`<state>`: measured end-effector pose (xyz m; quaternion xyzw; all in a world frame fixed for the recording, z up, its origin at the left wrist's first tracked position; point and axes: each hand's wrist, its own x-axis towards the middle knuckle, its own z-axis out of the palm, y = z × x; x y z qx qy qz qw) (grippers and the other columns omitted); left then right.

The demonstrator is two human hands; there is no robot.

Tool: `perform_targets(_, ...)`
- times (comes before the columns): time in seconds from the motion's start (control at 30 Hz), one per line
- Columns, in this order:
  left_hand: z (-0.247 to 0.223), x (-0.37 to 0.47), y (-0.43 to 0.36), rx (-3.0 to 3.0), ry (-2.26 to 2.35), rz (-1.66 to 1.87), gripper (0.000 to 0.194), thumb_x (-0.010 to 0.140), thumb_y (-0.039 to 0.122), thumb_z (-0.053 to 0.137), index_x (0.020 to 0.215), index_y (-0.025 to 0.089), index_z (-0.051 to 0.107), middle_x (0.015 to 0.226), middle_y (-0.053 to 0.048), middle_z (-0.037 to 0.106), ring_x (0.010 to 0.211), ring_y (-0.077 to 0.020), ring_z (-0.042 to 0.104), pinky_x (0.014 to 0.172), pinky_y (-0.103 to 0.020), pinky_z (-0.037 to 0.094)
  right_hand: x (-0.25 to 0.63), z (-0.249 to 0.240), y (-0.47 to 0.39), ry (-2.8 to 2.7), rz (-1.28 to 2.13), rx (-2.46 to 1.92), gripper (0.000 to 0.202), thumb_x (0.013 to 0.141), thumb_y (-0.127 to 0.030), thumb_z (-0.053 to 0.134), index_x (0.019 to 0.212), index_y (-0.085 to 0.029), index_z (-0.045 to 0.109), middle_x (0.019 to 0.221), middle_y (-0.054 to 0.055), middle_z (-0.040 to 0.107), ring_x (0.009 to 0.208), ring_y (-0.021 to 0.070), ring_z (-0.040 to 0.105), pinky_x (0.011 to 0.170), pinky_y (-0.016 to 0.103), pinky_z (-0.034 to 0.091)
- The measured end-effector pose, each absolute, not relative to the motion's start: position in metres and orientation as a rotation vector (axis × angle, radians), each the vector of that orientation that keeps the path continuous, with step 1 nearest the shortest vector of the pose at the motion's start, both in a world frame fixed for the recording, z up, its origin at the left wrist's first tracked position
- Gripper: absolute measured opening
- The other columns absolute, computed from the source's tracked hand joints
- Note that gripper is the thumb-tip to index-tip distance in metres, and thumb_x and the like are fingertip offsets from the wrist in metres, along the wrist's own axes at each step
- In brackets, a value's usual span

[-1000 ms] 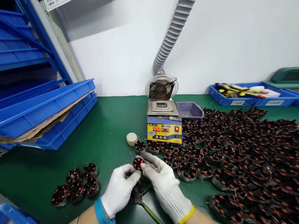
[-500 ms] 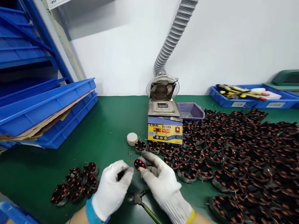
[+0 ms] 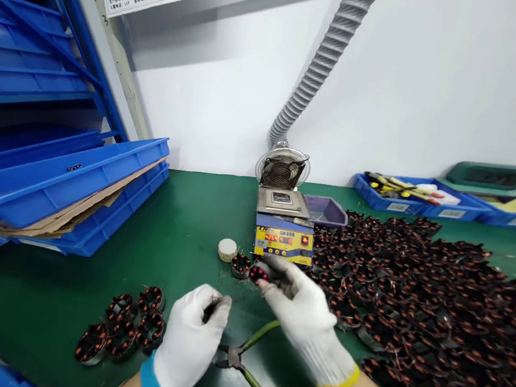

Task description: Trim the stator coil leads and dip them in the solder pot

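My right hand (image 3: 303, 310), in a white glove with a yellow cuff, grips a small round part with red spots (image 3: 259, 274) between thumb and fingers, in front of the yellow and blue heated unit (image 3: 283, 243). My left hand (image 3: 195, 338), gloved in white with a blue cuff, is closed with its fingertips pinched together; whatever it holds is too small to make out. Between the hands lie green-handled cutters (image 3: 234, 357) with their jaws apart. One copper-wound ring (image 3: 241, 266) stands beside a round white-topped tub (image 3: 227, 250).
Many copper-wound rings (image 3: 440, 313) cover the right side, and several more (image 3: 122, 333) lie at left. Blue trays (image 3: 68, 178) are stacked on the left. A purple bin (image 3: 325, 211), blue tool tray (image 3: 390, 202) and grey hose (image 3: 324, 58) are at the back.
My right hand has moved right and slightly up with the round part, toward the heated unit. More of the cutters shows. My left hand stays pinched nearly in place. The view has shifted.
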<state>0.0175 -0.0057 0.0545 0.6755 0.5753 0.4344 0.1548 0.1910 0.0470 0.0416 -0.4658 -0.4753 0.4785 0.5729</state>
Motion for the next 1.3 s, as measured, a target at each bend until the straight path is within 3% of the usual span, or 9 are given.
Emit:
perform_targets(0.13, 0.054, 0.024, -0.015, 2.239, 1.525, 1.209, 0.022, 0.085, 0.018, 0.054, 0.064, 0.021, 0.053, 0.060, 0.002, 0.059, 0.055, -0.0117, 0.055, 0.055, -0.023, 0.038, 0.226, 0.094, 0.110, -1.583, 0.347, -1.530, 0.045, 0.084, -0.029, 0.061, 0.127, -0.018, 0.062, 0.119, 0.009, 0.070, 0.110, 0.0244, 0.066, 0.101, 0.038, 0.050)
perform_targets(0.2, 0.047, 0.030, -0.017, 2.368, 1.445, 1.175, 0.014, 0.079, 0.016, 0.057, 0.066, 0.020, 0.057, 0.061, 0.001, 0.062, 0.055, -0.0128, 0.058, 0.055, -0.024, 0.039, 0.242, 0.119, 0.147, -1.667, 0.179, -1.660, 0.047, 0.086, -0.025, 0.062, 0.132, -0.019, 0.060, 0.128, 0.011, 0.065, 0.120, 0.0284, 0.059, 0.107, 0.041, 0.043)
perform_targets(0.3, 0.034, 0.036, -0.017, 2.514, 1.373, 1.146, 0.007, 0.072, 0.019, 0.063, 0.066, 0.021, 0.059, 0.059, 0.000, 0.063, 0.052, -0.0150, 0.060, 0.051, -0.027, 0.038, 0.258, 0.144, 0.193, -1.762, 0.070, -1.819, 0.044, 0.089, -0.027, 0.060, 0.132, -0.018, 0.061, 0.129, 0.016, 0.063, 0.118, 0.0341, 0.058, 0.102, 0.047, 0.043)
perform_targets(0.4, 0.021, 0.038, -0.013, 2.569, 1.333, 1.188, 0.007, 0.069, 0.022, 0.068, 0.069, 0.021, 0.061, 0.059, 0.000, 0.064, 0.052, -0.0164, 0.061, 0.050, -0.029, 0.035, 0.262, 0.151, 0.223, -1.837, 0.003, -1.942, 0.043, 0.091, -0.029, 0.058, 0.133, -0.017, 0.059, 0.129, 0.017, 0.061, 0.115, 0.0334, 0.059, 0.097, 0.052, 0.045)
perform_targets(0.6, 0.005, 0.040, -0.005, 2.625, 1.213, 1.303, 0.020, 0.069, 0.038, 0.074, 0.072, 0.023, 0.061, 0.059, 0.002, 0.063, 0.050, -0.0150, 0.059, 0.047, -0.031, 0.033, 0.253, 0.134, 0.251, -1.904, -0.047, -2.111, 0.043, 0.088, -0.030, 0.056, 0.131, -0.023, 0.060, 0.131, 0.015, 0.061, 0.111, 0.0346, 0.061, 0.088, 0.046, 0.050)
perform_targets(0.9, -0.015, 0.044, -0.002, 2.783, 1.163, 1.049, 0.035, 0.067, 0.058, 0.074, 0.074, 0.025, 0.063, 0.059, 0.001, 0.060, 0.052, -0.0162, 0.058, 0.045, -0.034, 0.024, 0.251, 0.122, 0.264, -1.959, -0.082, -2.159, 0.045, 0.088, -0.034, 0.054, 0.132, -0.028, 0.059, 0.134, 0.012, 0.059, 0.112, 0.0336, 0.062, 0.087, 0.044, 0.050)
perform_targets(1.3, -0.005, 0.039, 0.000, 2.732, 1.199, 1.044, 0.036, 0.067, 0.055, 0.075, 0.086, 0.025, 0.069, 0.066, -0.001, 0.065, 0.056, -0.0191, 0.059, 0.049, -0.032, 0.033, 0.248, 0.138, 0.251, -1.822, 0.054, -2.044, 0.046, 0.085, -0.032, 0.060, 0.130, -0.023, 0.062, 0.128, 0.014, 0.065, 0.114, 0.0351, 0.061, 0.095, 0.046, 0.048)
